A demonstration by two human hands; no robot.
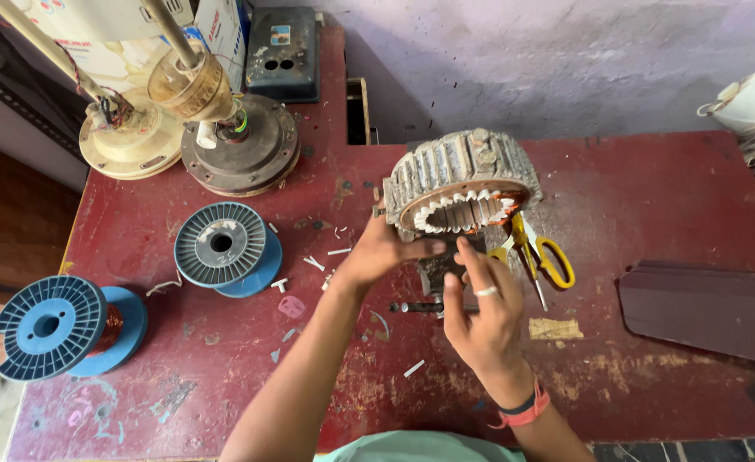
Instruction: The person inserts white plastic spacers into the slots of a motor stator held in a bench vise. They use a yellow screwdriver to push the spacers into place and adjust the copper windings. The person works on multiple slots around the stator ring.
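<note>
The left hand (pixel 376 255) has its grip closed on the lower rim of a ribbed grey motor stator (pixel 460 181) propped on the worn red bench (pixel 668 197), the right hand's (pixel 478 310) fingers spread loosely beneath it, yellow-handled scissors (pixel 542 257) just beside, two blue wire spools (pixel 224 248) further left.

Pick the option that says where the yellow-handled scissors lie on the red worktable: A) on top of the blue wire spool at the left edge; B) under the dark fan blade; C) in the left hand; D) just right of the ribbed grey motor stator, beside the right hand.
D: the yellow-handled scissors lie flat on the red worktable, just right of and below the ribbed grey motor stator, beside the right hand.
</note>
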